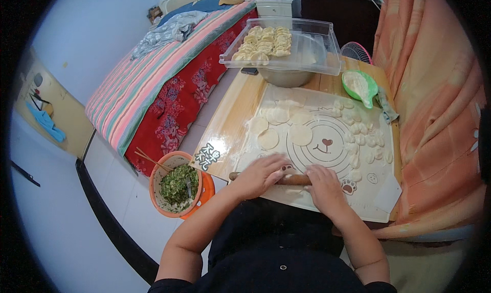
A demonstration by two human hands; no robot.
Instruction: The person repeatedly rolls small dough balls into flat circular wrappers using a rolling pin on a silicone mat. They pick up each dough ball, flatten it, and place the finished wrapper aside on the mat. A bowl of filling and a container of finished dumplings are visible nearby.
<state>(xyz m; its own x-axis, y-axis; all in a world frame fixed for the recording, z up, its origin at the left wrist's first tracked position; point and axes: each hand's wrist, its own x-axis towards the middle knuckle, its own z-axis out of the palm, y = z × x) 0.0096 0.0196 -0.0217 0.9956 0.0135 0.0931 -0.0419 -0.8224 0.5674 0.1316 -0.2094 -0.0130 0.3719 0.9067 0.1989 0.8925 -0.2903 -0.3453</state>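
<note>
A wooden rolling pin (295,180) lies crosswise near the front edge of a floury dough mat (371,201) with a cartoon bear print. My left hand (262,176) rests over its left part, and the pin's end sticks out beyond it. My right hand (325,186) is closed over the pin's right end. Whatever dough lies under the pin is mostly hidden by my hands. Ahead of my left hand are several thin round dough wrappers (268,138). Small flattened dough pieces (360,139) are scattered over the mat's right side.
Filled dumplings (263,42) sit in a clear plastic tray (314,62) atop a metal bowl (286,78). A green flour scoop (365,91) is at the far right. Lower left, a bowl of green filling (176,185) with chopsticks stands on an orange stool (207,190). An orange curtain (429,139) hangs right.
</note>
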